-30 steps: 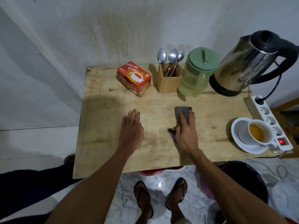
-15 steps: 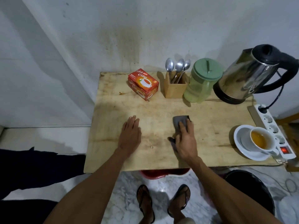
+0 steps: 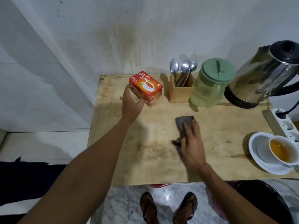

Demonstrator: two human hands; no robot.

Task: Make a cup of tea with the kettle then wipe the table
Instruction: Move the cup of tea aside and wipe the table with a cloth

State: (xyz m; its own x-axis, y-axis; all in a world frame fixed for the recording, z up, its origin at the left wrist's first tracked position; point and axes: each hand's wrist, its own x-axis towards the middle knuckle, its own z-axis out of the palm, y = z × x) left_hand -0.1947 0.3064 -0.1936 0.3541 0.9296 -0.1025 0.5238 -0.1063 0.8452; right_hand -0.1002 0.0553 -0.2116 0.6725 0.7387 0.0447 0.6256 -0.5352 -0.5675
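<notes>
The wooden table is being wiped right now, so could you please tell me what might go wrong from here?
1. The white cup of tea on its white saucer sits near the wooden table edge, beside the white power strip; a wide sweep of the dark grey cloth under the right hand could spill tea towards the sockets.
2. The left hand at the red tea box might knock it over.
</notes>
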